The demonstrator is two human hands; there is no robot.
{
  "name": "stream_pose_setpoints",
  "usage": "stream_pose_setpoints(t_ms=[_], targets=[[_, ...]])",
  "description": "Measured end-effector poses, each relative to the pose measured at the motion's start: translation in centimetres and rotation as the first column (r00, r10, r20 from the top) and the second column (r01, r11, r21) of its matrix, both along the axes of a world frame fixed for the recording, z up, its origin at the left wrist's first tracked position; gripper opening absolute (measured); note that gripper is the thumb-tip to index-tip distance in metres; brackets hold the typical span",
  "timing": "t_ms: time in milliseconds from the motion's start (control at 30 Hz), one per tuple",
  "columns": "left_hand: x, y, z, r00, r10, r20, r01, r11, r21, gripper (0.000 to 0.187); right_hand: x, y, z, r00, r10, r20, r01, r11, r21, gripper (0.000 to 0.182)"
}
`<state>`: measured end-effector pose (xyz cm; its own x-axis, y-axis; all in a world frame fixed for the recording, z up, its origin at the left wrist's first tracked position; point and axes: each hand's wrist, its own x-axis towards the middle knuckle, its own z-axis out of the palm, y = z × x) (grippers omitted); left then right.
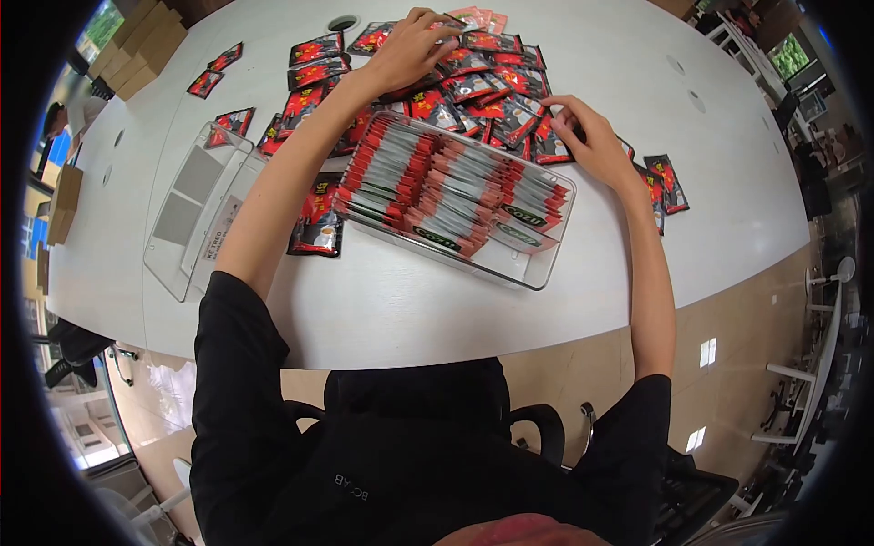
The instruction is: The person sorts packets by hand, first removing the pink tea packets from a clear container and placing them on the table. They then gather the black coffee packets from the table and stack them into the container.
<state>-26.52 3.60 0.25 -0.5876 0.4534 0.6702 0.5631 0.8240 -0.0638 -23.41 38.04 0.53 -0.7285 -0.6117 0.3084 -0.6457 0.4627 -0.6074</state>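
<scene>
My left hand (411, 47) reaches over the far part of a heap of red and black sachets (469, 86), its fingers spread and bent down at them. At the heap's right edge is my right hand (590, 144), thumb and fingers apart, fingertips right at a red and black sachet (550, 148). Between my forearms sits a clear plastic box (546, 268), packed with rows of upright red and silver packets (460, 187). Paler pink packets (482, 18) lie beyond my left fingertips.
Left of the box is a clear plastic lid-like piece (173, 246). Loose sachets lie at the box's left side (316, 227), at far left (205, 84) and at right (672, 182). Cardboard boxes (137, 50) stand at the back left, near another person (84, 114).
</scene>
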Motion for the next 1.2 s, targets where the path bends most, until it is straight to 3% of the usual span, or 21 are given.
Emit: stream_pose_setpoints(t_ms=[33, 133, 267, 467, 600, 733, 800, 900, 1133, 1200], targets=[[-0.4, 0.2, -0.4, 0.994, 0.008, 0.105, -0.008, 1.0, 0.003, 0.039, -0.3, 0.2, -0.1, 1.0, 0.019, 0.01, -0.019, 1.0, 0.006, 0.026], [-1.6, 0.8, -1.9, 0.991, 0.022, 0.133, -0.03, 0.998, 0.059, 0.044, -0.4, 0.1, 0.5, 0.999, 0.036, 0.032, -0.037, 0.999, 0.011, 0.027], [-4.3, 0.1, -2.5, 0.952, -0.073, 0.297, 0.03, 0.989, 0.144, 0.045, -0.6, 0.3, 0.4, 0.999, 0.04, 0.03, -0.041, 0.998, 0.046, 0.028], [-7.1, 0.9, -2.8, 0.971, -0.001, 0.237, -0.045, 0.981, 0.189, 0.043, -0.9, 0.3, 0.3, 0.998, 0.049, 0.042, -0.051, 0.998, 0.039, 0.029], [-10.3, -0.7, -5.4, 0.94, 0.042, 0.339, -0.064, 0.997, 0.053, 0.051, -0.9, 0.3, 0.1, 0.998, 0.048, 0.036, -0.049, 0.998, 0.029, 0.031], [-10.0, -0.8, -5.7, 0.934, 0.064, 0.351, -0.088, 0.995, 0.054, 0.055, -0.7, 0.1, 0.3, 0.997, 0.027, 0.071, -0.029, 0.999, 0.033, 0.031], [-9.6, -0.4, -5.4, 0.907, 0.2, 0.372, -0.195, 0.979, -0.052, 0.057, -0.7, 0.2, 0.3, 0.998, 0.027, 0.052, -0.029, 0.998, 0.051, 0.031], [-9.0, -0.1, -5.3, 0.902, 0.165, 0.399, -0.189, 0.982, 0.023, 0.057, -0.6, 0.1, 0.2, 0.999, 0.024, 0.037, -0.026, 0.998, 0.05, 0.03], [-7.1, 0.9, -3.7, 0.969, 0.136, 0.205, -0.141, 0.99, 0.009, 0.048, -0.4, 0.1, 0.3, 0.999, 0.043, 0.029, -0.044, 0.998, 0.042, 0.03], [-6.2, 1.3, -2.5, 0.988, 0.106, 0.116, -0.121, 0.984, 0.131, 0.039, -0.4, 0.2, 0.4, 0.998, 0.045, 0.031, -0.047, 0.998, 0.046, 0.03]])
